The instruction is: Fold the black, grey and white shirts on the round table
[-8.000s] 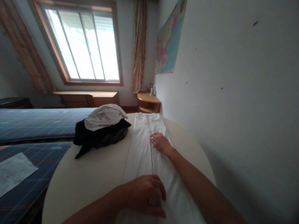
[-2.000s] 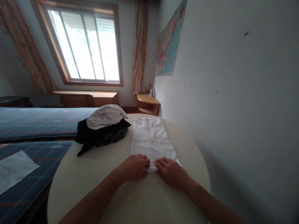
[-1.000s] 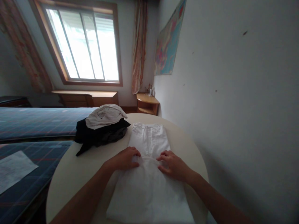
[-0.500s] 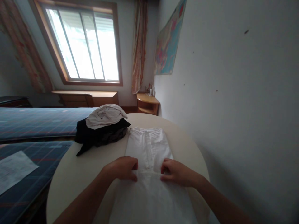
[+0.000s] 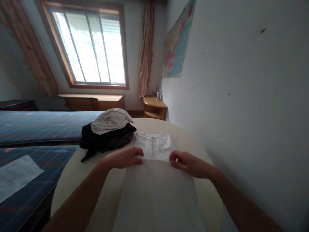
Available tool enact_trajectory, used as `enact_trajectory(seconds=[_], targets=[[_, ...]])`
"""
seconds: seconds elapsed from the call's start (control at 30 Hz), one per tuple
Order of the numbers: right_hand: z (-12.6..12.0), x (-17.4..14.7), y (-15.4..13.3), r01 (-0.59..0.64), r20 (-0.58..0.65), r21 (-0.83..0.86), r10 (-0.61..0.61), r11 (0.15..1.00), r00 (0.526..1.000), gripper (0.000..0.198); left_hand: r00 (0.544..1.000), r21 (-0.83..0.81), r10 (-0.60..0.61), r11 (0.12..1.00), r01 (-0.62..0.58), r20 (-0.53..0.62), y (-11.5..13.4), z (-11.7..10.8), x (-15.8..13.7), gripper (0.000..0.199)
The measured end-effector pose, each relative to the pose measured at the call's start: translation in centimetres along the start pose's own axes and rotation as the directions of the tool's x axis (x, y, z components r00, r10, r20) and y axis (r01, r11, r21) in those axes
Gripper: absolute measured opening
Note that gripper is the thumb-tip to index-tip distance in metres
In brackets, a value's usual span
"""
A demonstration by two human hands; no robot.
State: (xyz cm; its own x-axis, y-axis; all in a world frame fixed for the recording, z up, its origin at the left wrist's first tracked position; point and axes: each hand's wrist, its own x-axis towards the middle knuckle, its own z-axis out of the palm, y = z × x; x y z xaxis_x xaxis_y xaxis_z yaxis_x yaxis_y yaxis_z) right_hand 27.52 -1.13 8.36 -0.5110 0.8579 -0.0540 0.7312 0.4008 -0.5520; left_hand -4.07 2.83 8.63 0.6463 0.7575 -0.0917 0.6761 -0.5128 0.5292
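A white shirt (image 5: pixel 156 190) stretches lengthwise over the round table, its neck end away from me and a front placket showing there. A straight crosswise edge of its cloth runs between my hands, over the upper part. My left hand (image 5: pixel 126 157) pinches the left end of this edge between thumb and fingers. At the right end, my right hand (image 5: pixel 187 162) grips the edge the same way, fingers curled. Cloth spreads from the edge back towards me and hides the shirt's lower front.
Beyond my left hand lies a heap of dark clothes (image 5: pixel 106 140) with a pale garment (image 5: pixel 112 120) on top. The cream round table (image 5: pixel 70 190) stands near a white wall on the right. Plaid mattresses (image 5: pixel 55 161) and a paper sheet (image 5: pixel 20 175) are at left.
Both hands have moved away from me, towards the neck end, carrying the cloth edge with them. More of the upper shirt is now covered. The view has shifted slightly.
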Motion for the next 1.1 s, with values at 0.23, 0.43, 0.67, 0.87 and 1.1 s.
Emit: enact_trajectory(seconds=[0.23,0.43,0.67,0.87,1.1], targets=[[-2.4,6.9,2.8,-0.019,-0.409,-0.197,-0.065,0.98,0.91,0.02,0.881,0.113,-0.017,0.99,0.08,-0.473,-3.7,-1.1,6.9,0.028],[2.9,8.7,6.2,-0.12,-0.315,-0.333,0.01,0.935,0.949,0.041,0.912,0.191,-0.059,0.97,0.148,-0.407,-7.9,5.3,8.3,0.054],[6.0,6.6,6.4,-0.085,-0.209,-0.352,0.01,0.932,0.978,0.055,0.912,0.298,-0.009,0.944,0.143,-0.41,-8.5,8.2,5.7,0.055],[7.4,4.8,5.6,-0.07,-0.099,-0.328,0.04,0.942,0.994,0.063,0.975,0.389,0.019,0.918,0.072,-0.223,-7.4,9.5,3.5,0.054],[8.3,0.1,3.1,-0.044,-0.091,-0.311,0.016,0.949,0.996,0.063,0.986,0.444,0.059,0.896,0.016,-0.155,-4.3,11.1,-1.0,0.059]])
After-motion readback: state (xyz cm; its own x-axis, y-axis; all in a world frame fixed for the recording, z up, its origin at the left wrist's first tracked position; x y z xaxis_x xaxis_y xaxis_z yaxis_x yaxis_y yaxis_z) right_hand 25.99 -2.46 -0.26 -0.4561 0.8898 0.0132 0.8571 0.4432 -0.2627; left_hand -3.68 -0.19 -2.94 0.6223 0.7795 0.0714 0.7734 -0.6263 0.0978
